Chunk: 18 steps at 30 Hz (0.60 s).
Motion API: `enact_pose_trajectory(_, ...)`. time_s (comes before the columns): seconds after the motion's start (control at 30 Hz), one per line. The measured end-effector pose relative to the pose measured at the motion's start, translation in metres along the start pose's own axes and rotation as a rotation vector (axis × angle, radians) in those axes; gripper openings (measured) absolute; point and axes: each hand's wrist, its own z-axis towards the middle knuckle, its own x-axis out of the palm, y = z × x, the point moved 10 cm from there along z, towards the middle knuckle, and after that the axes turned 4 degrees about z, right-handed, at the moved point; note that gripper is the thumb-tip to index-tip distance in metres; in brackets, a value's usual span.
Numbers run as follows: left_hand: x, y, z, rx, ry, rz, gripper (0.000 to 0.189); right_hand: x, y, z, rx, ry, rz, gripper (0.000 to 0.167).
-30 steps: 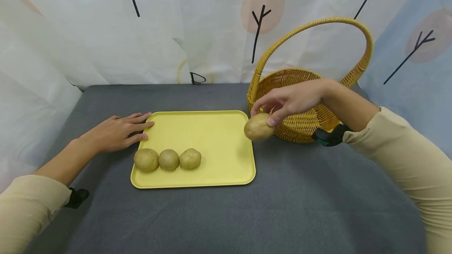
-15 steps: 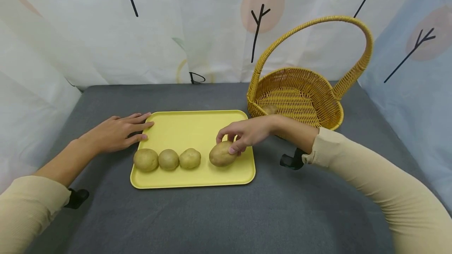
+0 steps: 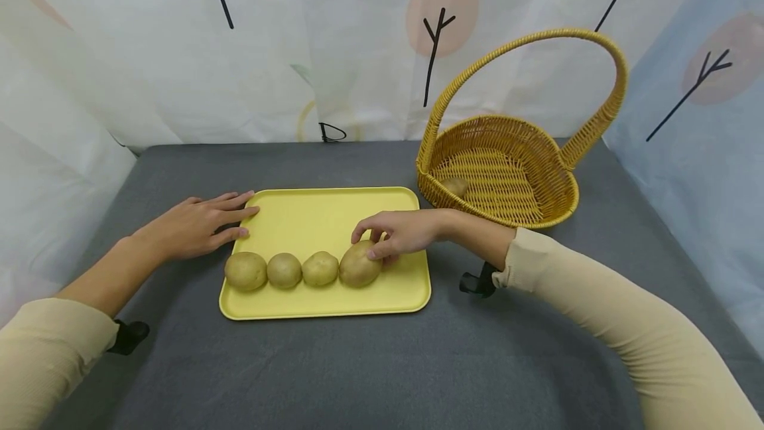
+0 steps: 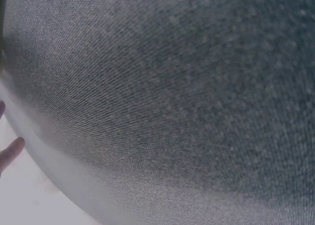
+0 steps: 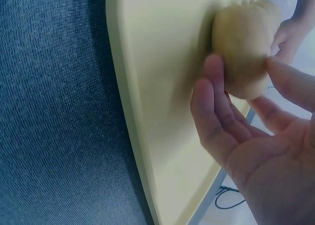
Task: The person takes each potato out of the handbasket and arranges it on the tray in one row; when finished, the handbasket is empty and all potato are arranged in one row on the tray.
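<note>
Four would be too many to count here, so several potatoes form a row along the front of a yellow tray (image 3: 310,214). At the row's right end lies the largest potato (image 3: 358,267), right up against its neighbour (image 3: 320,269). My right hand (image 3: 402,231) holds this potato, thumb on one side and fingers round the other. The right wrist view also shows the held potato (image 5: 243,48) between thumb and fingertips. My left hand (image 3: 193,226) lies flat with fingers spread, fingertips over the tray's left edge. Only fingertips (image 4: 15,146) of it show in the left wrist view.
A yellow wicker basket (image 3: 537,144) with a tall arched handle stands behind the tray on the right. One potato (image 3: 455,186) shows inside it, partly behind the near rim. Grey cloth (image 3: 334,377) covers the table, and a patterned white curtain (image 3: 239,71) hangs behind.
My right hand has carried the large potato from beside the basket leftward onto the tray, up to the end of the row. My left hand has stayed in place.
</note>
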Motion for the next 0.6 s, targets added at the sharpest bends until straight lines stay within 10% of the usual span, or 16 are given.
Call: enact_pose_trajectory(0.6,0.000,0.001,-0.001,0.005,-0.005,0.000,0.053,-0.024,0.014,-0.039,-0.018,-0.074,-0.081,0.054)
